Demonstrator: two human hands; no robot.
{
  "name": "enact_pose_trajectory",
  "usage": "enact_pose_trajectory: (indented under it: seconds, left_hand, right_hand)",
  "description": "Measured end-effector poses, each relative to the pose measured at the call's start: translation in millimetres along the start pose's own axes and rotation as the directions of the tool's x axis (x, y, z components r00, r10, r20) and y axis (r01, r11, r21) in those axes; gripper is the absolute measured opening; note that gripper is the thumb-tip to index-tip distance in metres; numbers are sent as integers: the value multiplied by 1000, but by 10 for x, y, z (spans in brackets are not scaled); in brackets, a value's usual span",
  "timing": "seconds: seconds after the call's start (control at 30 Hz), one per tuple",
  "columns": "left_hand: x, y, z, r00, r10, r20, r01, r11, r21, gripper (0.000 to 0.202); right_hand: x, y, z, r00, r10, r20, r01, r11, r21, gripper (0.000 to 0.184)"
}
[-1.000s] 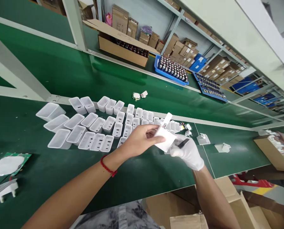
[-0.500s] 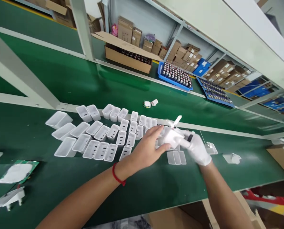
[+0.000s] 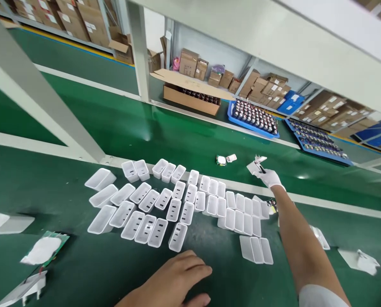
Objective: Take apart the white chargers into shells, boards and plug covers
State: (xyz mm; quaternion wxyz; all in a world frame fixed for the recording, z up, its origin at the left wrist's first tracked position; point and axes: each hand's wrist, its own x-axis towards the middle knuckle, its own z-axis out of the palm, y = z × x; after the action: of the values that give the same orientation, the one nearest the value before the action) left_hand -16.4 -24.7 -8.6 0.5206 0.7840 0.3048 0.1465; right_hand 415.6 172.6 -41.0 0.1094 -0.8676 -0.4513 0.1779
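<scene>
My right hand (image 3: pixel 269 178), in a white glove, reaches out over the far side of the bench. Its fingers are closed on a white plastic casing (image 3: pixel 252 167) with small parts on it and something dark at the fingertips. Low in the view is my bare left hand (image 3: pixel 180 277), fingers loosely bent and thumb apart, holding nothing. Just beyond it stands a white open box (image 3: pixel 178 237) with small dark slots in its base. Rows of similar white boxes (image 3: pixel 145 228) spread across the green bench. Beyond them lie a small circuit board (image 3: pixel 221 160) and a white piece (image 3: pixel 232 158).
At left are a green board with a white pad (image 3: pixel 43 250) and a white plug casing (image 3: pixel 24 290). A blue tray of small parts (image 3: pixel 254 119) and a cardboard carton (image 3: pixel 190 100) stand beyond. A slanted frame post (image 3: pixel 50 85) rises at left.
My hands have come apart. The right has carried the white casing to the far side, while the left has let go and drawn back toward me. The view has shifted.
</scene>
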Motion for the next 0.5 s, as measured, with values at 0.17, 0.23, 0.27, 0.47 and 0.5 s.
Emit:
enact_pose_trajectory:
  seconds: [0.17,0.23,0.27,0.47,0.5]
  left_hand:
    - [51,-198,137,999,49,19,-50,998,37,42]
    - [41,-252,180,998,50,31,-51,998,45,40]
    - [32,-271,198,998,43,38,-45,998,51,39]
    - [-15,-307,341,995,14,102,-22,997,79,36]
    - [-20,-307,373,993,1,120,-11,997,81,36]
  right_hand:
    - [-111,463,-346,997,-29,-70,32,998,49,38]
    - [-336,649,-512,989,-45,-144,57,995,76,46]
    - [-485,731,-572,983,-59,-174,75,994,84,49]
    - [-1476,1067,-407,955,-210,-209,225,973,50,49]
    - [-1594,1107,-314,945,-270,-185,276,961,9,49]
